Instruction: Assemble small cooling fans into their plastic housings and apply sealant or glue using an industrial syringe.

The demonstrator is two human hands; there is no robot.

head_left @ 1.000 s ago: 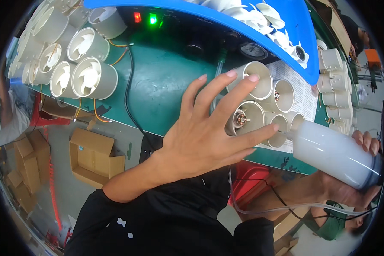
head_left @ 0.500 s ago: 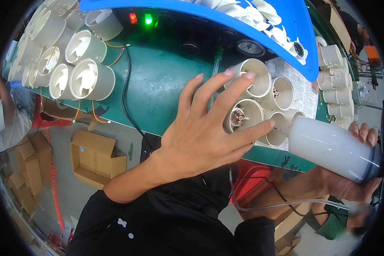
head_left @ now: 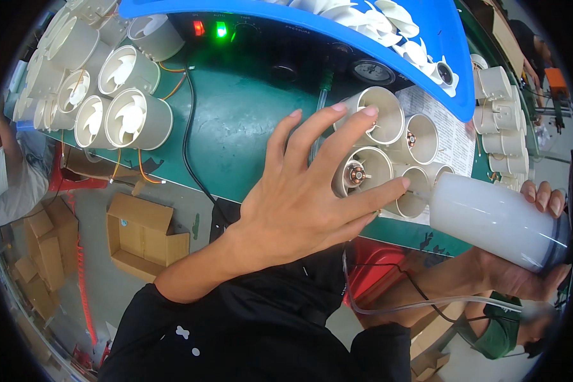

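Little had changed over the last half second: the left hand (head_left: 302, 194) kept its fingers spread wide, back uppermost and closed around nothing visible, and the right hand (head_left: 516, 280) kept its fingers wrapped around a large translucent white plastic cylinder (head_left: 493, 219). Against a second earlier, bench and hands had shifted together slightly up and leftward, so probably the head had moved; the work seemed held at one spot. The cylinder's narrow end pointed at the left index fingertip, over an off-white round plastic cup (head_left: 415, 205); whether they touched could not be told. Left of that fingertip stood a wider off-white plastic cup (head_left: 381, 167) with a copper-wound round core (head_left: 355, 175) inside. The left middle fingertip overlapped a tall off-white plastic cup (head_left: 389, 114) farther from the body. Beyond the fingers hung a bright blue plastic tray (head_left: 466, 99) of white curved fan blades (head_left: 401, 22).
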